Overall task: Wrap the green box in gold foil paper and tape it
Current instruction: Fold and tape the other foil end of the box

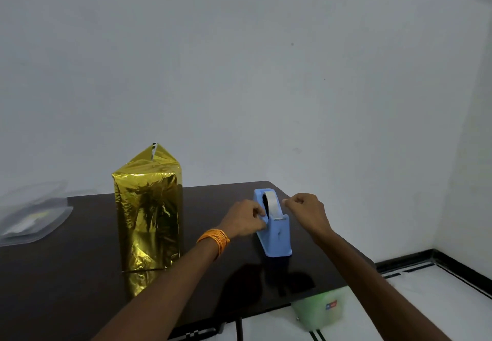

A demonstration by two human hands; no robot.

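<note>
the pale, matt wall (266,61) fills most of what i see. below it lies the dark table (66,274), smooth and glossy enough to mirror things, its far right corner rounded and its right edge running down toward me. off that edge is white floor (399,300) with a black border. the box (149,220) stands upright on the left half of the table, well apart from my hands. it is tall and square-sided, wholly covered in gold foil (151,165) that is crinkled and shiny and gathers to a creased peak on top. its lower edge flares out a little on the tabletop. bare table lies in front of the box and between it and my left arm. at the far left some clear, limp plastic (32,218) hangs over the table's edge. a blurred green tub (319,311) sits low beyond the near right edge. the blue dispenser (278,236) is a smooth plastic wedge, standing near the table's right side with its narrow end toward me. my left hand (243,219) grips its left wall, fingers curled close by the cutter. my right hand (308,211) hovers just right of it, thumb and forefinger pinched together. i cannot tell whether any tape is between them. orange bangles (214,239) ring my left wrist. the pale roll (273,204) sits in the dispenser's slot, its strip running down to the cutter.
</note>
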